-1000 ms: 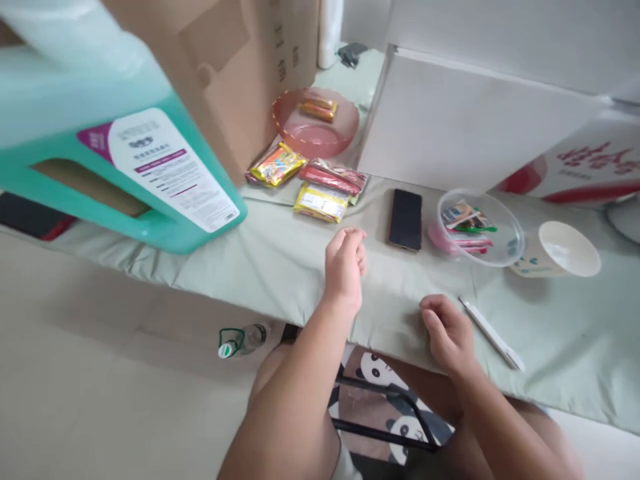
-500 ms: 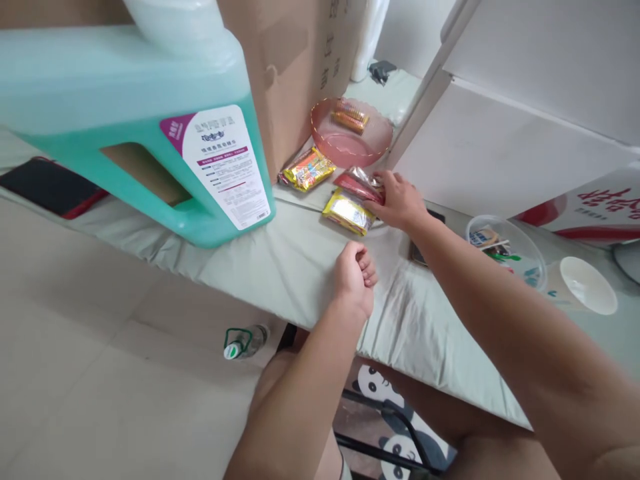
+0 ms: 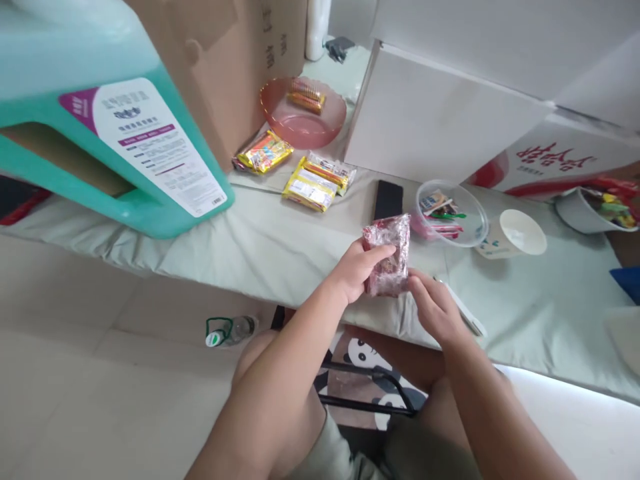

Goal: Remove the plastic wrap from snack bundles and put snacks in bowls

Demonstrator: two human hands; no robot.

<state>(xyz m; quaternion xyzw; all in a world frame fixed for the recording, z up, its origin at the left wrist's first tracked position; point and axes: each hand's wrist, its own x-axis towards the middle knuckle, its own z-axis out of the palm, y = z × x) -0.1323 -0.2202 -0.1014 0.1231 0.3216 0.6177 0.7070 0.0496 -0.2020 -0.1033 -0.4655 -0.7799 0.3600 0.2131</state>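
Note:
A red and clear snack packet with a crinkled wrapper is held over the table's front edge. My left hand is closed on its left side, thumb laid across the face. At the lower right corner, my right hand grips the packet's edge with its fingers together; part of the grip is hidden. Yellow snack packets lie farther back on the cloth. More packets rest to their left, beside a pink glass bowl holding small striped packets.
A large jug of green liquid stands at left by a cardboard box. Behind my hands are a black phone, a clear plastic tub and a paper cup. A white flat object lies beside my right hand.
My right hand has brought the red packet from among the yellow ones toward me. My left hand has gone from a loose fist to holding it. The view has shifted right.

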